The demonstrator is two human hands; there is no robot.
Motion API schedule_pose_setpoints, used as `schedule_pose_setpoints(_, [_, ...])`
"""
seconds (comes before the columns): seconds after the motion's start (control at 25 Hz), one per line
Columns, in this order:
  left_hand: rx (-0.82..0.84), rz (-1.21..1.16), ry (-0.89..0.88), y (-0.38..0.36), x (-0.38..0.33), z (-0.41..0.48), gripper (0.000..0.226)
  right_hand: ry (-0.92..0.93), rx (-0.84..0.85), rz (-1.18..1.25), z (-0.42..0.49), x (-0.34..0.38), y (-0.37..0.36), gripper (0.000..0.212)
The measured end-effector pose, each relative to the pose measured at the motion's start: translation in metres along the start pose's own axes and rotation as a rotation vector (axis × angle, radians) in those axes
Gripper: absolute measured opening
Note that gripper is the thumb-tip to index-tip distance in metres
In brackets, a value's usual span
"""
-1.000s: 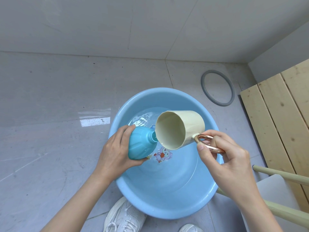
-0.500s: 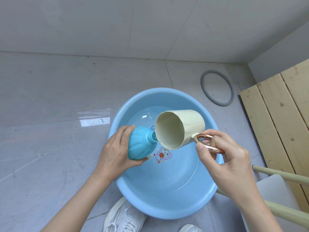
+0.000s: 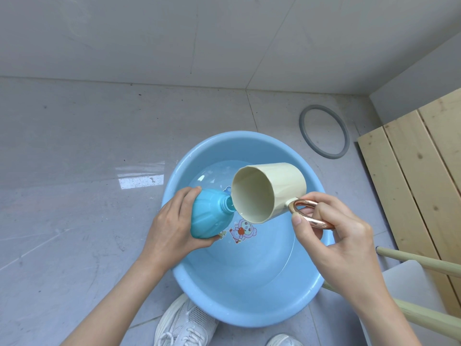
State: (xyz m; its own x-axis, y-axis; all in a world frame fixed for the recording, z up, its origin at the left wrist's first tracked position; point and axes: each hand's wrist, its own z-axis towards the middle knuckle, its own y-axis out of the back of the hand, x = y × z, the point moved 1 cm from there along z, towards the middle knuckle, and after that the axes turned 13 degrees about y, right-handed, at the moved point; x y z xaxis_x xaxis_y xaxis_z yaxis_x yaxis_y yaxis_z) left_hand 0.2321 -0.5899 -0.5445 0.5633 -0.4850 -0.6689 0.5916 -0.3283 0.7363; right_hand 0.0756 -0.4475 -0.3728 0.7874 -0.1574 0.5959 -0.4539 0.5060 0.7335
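My left hand [image 3: 172,228] grips a turquoise bottle [image 3: 210,216], tilted so its uncapped neck points right at the lip of a cream mug [image 3: 269,193]. My right hand [image 3: 334,228] holds the mug by its copper handle [image 3: 309,213], tipped on its side with the mouth facing left toward the bottle. Both hang over a light blue basin [image 3: 249,305] on the floor. Shallow water lies in the basin, and a cartoon sticker [image 3: 243,229] shows on its bottom.
A grey ring [image 3: 324,131] lies on the tiled floor behind the basin at the right. Pale wooden planks [image 3: 419,171] stand at the right edge. A stool with wooden legs [image 3: 424,265] is at the lower right. My white shoes [image 3: 184,323] touch the basin's near side.
Both hands hold nearly still. The water surface in the basin has rippled and its reflection has faded.
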Motion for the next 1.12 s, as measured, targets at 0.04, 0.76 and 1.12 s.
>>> schedule_pose_setpoints(0.04, [0.000, 0.001, -0.001, 0.0000, 0.0002, 0.0000, 0.093, 0.004, -0.005, -0.004, 0.0000, 0.0001, -0.0001, 0.026])
schedule_pose_setpoints(0.76, [-0.005, -0.013, -0.001, -0.0002, -0.0003, 0.0000, 0.092, 0.037, 0.005, -0.105, -0.0003, 0.0017, -0.0009, 0.033])
schedule_pose_setpoints(1.12, [-0.006, -0.014, -0.004, 0.0005, -0.0005, 0.0001, 0.091, 0.039, 0.000, -0.136, -0.0012, 0.0020, -0.0008, 0.033])
